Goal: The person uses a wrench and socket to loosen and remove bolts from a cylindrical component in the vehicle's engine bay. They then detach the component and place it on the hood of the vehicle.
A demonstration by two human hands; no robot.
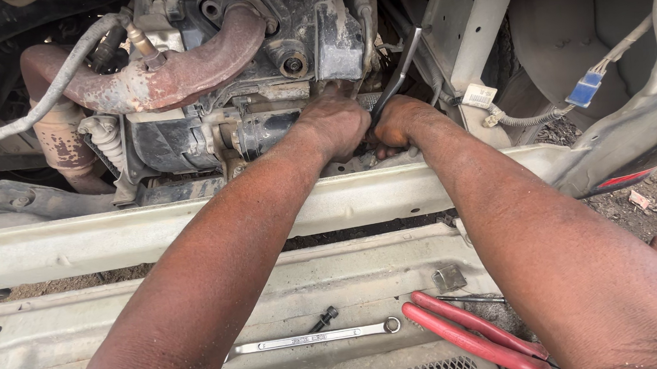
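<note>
At frame centre, the right hand [399, 122] gripped a spanner [400, 69] whose shaft slanted up-right from it; the left hand [334, 123], curled closed, pressed against the engine [261, 127] just beside.

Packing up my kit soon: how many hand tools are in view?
3: a wrench gripped by the right hand at the engine, a ring spanner and red-handled pliers on the panel below. Others may be hidden.

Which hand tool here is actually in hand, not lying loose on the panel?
The dark wrench at the engine; the silver spanner and red-handled pliers lie loose.
</note>
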